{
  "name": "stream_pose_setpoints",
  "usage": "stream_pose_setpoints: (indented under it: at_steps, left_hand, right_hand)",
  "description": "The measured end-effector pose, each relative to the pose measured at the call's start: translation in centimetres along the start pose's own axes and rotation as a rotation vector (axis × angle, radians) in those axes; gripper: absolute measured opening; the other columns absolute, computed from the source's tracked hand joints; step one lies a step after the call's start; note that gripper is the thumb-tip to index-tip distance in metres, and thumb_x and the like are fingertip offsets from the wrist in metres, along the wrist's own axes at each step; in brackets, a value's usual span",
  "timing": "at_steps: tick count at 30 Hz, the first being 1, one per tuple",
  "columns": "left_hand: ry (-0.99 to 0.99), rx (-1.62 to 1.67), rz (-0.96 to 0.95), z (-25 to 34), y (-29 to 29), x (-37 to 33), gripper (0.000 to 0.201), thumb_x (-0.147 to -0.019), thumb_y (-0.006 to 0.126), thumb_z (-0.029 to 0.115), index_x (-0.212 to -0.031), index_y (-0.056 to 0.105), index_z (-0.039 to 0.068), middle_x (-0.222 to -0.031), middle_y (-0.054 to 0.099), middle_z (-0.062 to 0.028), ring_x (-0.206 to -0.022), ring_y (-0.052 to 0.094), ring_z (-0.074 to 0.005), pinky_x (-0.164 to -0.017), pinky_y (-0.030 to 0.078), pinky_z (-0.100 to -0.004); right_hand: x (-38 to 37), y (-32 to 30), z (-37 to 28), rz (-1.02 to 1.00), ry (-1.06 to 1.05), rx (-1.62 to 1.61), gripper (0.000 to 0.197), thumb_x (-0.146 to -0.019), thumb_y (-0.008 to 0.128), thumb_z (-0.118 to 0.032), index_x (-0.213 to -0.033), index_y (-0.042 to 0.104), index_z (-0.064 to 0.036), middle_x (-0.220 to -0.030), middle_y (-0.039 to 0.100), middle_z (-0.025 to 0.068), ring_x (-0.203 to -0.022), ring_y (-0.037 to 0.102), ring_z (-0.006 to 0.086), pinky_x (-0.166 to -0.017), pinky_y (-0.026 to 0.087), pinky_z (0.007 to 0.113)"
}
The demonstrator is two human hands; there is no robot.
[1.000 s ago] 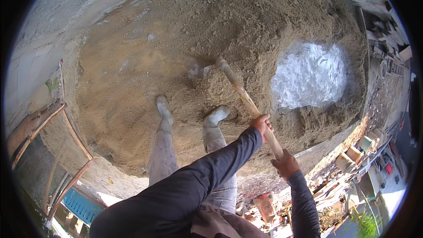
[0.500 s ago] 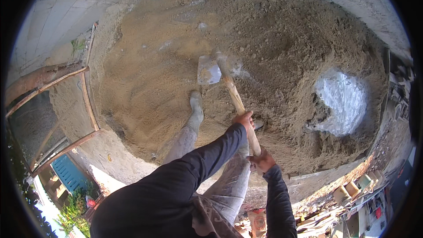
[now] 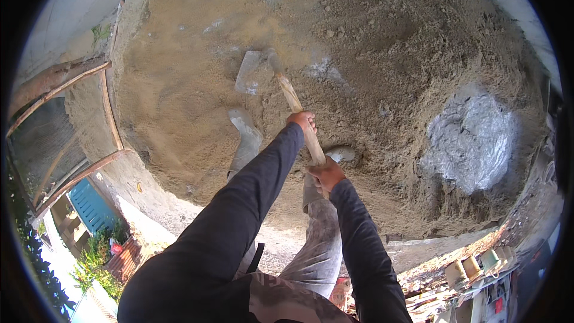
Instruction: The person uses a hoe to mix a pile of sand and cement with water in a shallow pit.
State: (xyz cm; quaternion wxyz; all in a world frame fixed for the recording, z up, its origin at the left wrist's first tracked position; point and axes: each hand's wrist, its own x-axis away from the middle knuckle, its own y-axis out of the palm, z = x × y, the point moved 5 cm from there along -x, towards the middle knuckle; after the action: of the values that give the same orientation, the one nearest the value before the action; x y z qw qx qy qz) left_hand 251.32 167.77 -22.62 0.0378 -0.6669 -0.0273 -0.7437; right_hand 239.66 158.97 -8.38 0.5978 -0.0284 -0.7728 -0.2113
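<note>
A hoe (image 3: 289, 91) with a thick wooden handle and a broad flat metal blade (image 3: 249, 75) slants across the middle of the view. My left hand (image 3: 303, 122) is wrapped round the handle about midway. Lower down, my right hand (image 3: 326, 175) grips it near the butt end. The blade rests on or just above a wide spread of brown sand (image 3: 179, 101); whether it touches cannot be made out. My boots stand in the sand, the left boot (image 3: 246, 134) below the blade and the right boot (image 3: 340, 154) beside my right hand.
A bright grey-white patch (image 3: 469, 137) lies on the right of the sand. At the left stands a wooden frame (image 3: 112, 107) with mesh, near a teal slatted panel (image 3: 92, 206). Wood scraps and small boxes (image 3: 472, 268) lie at the lower right. A pale wall borders the far side.
The hoe and both hands have shifted left and a little away from me. My right boot now shows more fully. The whole view has moved slightly.
</note>
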Motion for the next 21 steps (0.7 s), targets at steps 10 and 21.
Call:
stream_pose_setpoints:
  at_steps: [10,21]
  left_hand:
    - [-0.196,0.218,-0.321,-20.1,18.7,16.2,0.017,-0.08,0.06,0.012,-0.07,0.046,0.011,-0.061,0.042,0.0,-0.052,0.043,-0.016,-0.051,0.043,-0.0346]
    - [-0.525,0.078,-0.564,-30.4,17.1,42.0,0.018,-0.08,0.066,0.017,-0.082,0.049,0.01,-0.066,0.045,0.0009,-0.056,0.047,-0.0139,-0.054,0.044,-0.0346]
  right_hand:
    - [24.4,-16.7,5.0,0.328,-0.032,0.265,0.038,-0.079,0.068,-0.016,-0.105,0.047,0.0021,-0.061,0.049,0.003,-0.044,0.045,0.0112,-0.039,0.039,0.03]
    - [49.6,-7.9,11.3,0.744,0.087,0.591,0.046,-0.069,0.073,-0.02,-0.096,0.043,0.0021,-0.067,0.058,0.0164,-0.057,0.061,0.0281,-0.053,0.047,0.041]
